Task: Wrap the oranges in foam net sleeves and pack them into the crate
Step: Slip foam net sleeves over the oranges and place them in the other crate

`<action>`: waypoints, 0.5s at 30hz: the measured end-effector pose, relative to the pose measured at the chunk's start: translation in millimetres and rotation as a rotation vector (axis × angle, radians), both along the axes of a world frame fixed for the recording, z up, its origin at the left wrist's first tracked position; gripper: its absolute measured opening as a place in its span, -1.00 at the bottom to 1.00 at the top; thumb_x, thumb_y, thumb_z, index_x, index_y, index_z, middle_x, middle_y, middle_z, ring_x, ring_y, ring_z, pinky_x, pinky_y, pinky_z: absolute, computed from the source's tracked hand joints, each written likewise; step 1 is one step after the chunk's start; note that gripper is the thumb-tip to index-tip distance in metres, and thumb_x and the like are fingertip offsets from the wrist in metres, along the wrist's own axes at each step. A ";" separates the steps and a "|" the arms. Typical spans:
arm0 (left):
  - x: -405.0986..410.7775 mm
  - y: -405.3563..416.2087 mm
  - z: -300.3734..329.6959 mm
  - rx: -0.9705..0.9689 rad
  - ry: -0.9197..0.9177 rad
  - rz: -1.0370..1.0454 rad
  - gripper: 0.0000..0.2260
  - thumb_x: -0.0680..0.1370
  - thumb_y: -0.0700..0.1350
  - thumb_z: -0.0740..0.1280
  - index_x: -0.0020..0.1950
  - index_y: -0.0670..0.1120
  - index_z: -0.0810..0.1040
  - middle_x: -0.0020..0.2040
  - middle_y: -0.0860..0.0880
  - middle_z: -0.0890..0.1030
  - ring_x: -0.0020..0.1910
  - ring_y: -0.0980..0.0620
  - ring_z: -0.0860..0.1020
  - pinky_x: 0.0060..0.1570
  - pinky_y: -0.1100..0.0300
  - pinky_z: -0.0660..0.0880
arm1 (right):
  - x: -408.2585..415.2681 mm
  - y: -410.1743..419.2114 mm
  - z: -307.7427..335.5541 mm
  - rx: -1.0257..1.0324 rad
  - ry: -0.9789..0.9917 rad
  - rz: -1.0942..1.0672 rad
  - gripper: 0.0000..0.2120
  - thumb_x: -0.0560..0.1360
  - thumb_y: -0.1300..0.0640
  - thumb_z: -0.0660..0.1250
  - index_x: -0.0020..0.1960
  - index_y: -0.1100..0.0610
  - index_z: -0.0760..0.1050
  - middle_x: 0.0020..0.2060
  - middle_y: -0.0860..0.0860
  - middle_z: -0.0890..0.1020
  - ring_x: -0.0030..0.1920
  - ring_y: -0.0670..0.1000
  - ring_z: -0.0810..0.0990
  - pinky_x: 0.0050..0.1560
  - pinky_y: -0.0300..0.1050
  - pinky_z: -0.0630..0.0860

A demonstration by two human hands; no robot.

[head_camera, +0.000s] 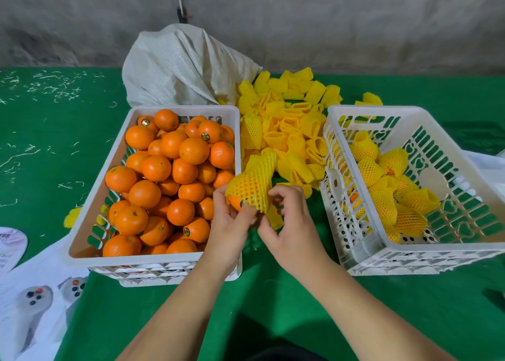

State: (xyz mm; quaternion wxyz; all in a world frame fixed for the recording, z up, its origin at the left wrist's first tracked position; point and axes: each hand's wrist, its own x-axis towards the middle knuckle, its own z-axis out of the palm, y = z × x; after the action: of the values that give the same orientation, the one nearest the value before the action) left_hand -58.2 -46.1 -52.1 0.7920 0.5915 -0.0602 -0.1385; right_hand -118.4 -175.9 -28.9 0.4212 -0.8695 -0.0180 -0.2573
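Between the two crates my left hand (232, 218) holds an orange (235, 200) that sits partly inside a yellow foam net sleeve (252, 181). My right hand (292, 221) pinches the sleeve's lower edge with curled fingers. The white crate on the left (114, 155) is heaped with several bare oranges (169, 180). The white crate on the right (448, 158) holds several wrapped oranges (382, 196) along its left side. A pile of empty yellow sleeves (289, 125) lies between the crates, behind my hands.
A white woven sack (180, 68) slumps behind the left crate against a grey wall. Green cloth (41, 147) covers the table, strewn with white scraps at the far left. Printed white papers (32, 292) lie at the front left corner.
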 end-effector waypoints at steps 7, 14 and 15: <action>-1.2 8.7 5.2 0.076 -0.106 -0.215 -0.44 0.46 0.18 0.61 0.41 0.21 0.52 0.34 0.05 0.61 0.36 -0.06 0.59 0.25 0.11 0.58 | 8.0 -16.5 10.4 -0.024 -0.142 -0.088 -0.72 0.53 0.26 0.22 0.19 0.21 0.58 0.11 0.04 0.53 0.11 0.00 0.55 0.03 -0.16 0.51; 3.6 4.6 3.4 -0.029 -0.011 -0.124 -0.46 0.48 0.05 0.61 0.40 0.00 0.55 0.30 -0.14 0.66 0.32 -0.23 0.62 0.32 -0.19 0.57 | 5.2 -24.7 24.9 -0.271 -0.119 -0.037 -0.77 0.56 0.26 0.24 0.12 0.26 0.63 0.00 0.11 0.59 -0.07 0.00 0.54 -0.11 -0.31 0.41; 3.2 3.1 3.4 -0.024 -0.007 -0.089 -0.49 0.47 0.03 0.59 0.37 0.00 0.56 0.26 -0.15 0.68 0.29 -0.24 0.63 0.30 -0.19 0.58 | 1.6 -21.8 23.9 -0.285 -0.132 -0.025 -0.77 0.55 0.25 0.25 0.12 0.24 0.62 -0.01 0.09 0.59 -0.08 -0.02 0.53 -0.08 -0.39 0.37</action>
State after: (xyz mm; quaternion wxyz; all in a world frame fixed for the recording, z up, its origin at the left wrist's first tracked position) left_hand -55.0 -42.9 -48.7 0.7920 0.5791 -0.0909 -0.1706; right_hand -116.7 -197.7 -5.0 0.2881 -0.9019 -0.0712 -0.3139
